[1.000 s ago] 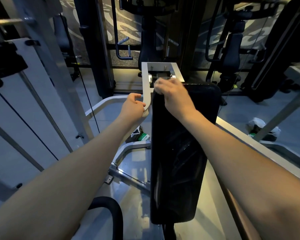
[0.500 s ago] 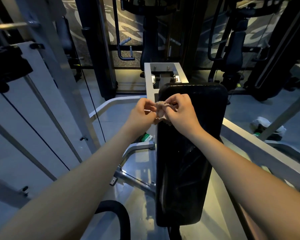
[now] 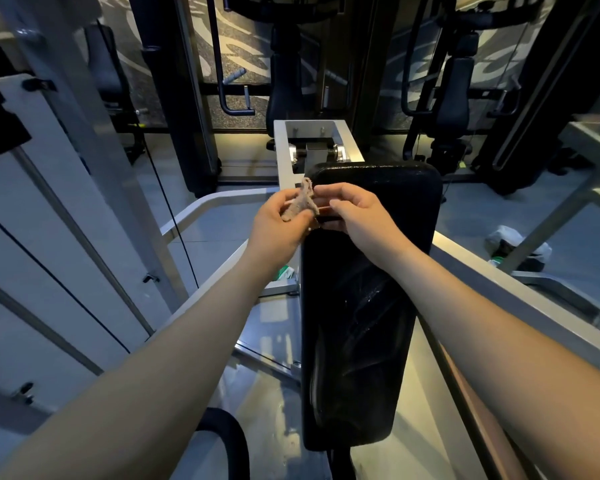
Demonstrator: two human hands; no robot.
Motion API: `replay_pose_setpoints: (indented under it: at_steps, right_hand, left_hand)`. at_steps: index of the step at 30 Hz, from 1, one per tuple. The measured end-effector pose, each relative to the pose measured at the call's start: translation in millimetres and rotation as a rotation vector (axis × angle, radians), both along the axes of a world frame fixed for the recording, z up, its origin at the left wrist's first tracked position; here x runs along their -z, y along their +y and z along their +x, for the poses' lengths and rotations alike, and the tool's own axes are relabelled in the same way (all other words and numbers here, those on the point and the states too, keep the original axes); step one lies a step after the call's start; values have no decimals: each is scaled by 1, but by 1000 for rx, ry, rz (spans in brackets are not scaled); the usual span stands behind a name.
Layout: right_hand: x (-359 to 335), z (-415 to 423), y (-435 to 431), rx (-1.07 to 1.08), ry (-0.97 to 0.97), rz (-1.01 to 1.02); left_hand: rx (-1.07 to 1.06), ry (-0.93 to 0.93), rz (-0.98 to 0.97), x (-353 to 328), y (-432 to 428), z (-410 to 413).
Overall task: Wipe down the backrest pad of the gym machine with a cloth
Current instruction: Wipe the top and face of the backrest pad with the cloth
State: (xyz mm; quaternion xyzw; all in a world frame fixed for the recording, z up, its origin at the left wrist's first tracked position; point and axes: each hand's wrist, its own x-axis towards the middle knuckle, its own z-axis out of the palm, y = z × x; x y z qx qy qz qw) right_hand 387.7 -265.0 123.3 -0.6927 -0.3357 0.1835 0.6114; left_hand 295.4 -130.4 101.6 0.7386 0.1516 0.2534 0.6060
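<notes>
Dim, bluish gym light; wide-angle bending at the edges.

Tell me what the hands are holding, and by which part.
The left hand pinches a small bunched cloth by its lower end. Fingertips of the right hand meet its right edge; whether they grip is unclear.

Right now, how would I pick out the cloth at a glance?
Find the long black backrest pad mid-view. At its upper left edge the left hand pinches a small crumpled scrap, with the right hand beside it. That cloth is the only fuzzy, grey-beige thing among smooth black padding and pale metal frame.
</notes>
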Motion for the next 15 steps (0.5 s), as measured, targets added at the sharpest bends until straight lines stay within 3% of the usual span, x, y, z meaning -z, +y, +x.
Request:
replay_pose_setpoints:
  at_steps: [4,7,10,13,15]
  right_hand:
    - [-8,33,-5,247,-510,-164]
    - [-16,73,-4,427,-872,-307]
    - [-9,99,10,511,-975,-548]
    - [11,102,16,595,-1052,-549]
    - [20,105,15,623,-1086,-527]
  left_hand:
    - [-127,-63,54,-11,20,16]
    - [-246,-49,322,-31,38,37]
    - [-140,37,525,-47,31,64]
    - [114,172,664,-51,22,84]
    - [170,217,682,-55,24,92]
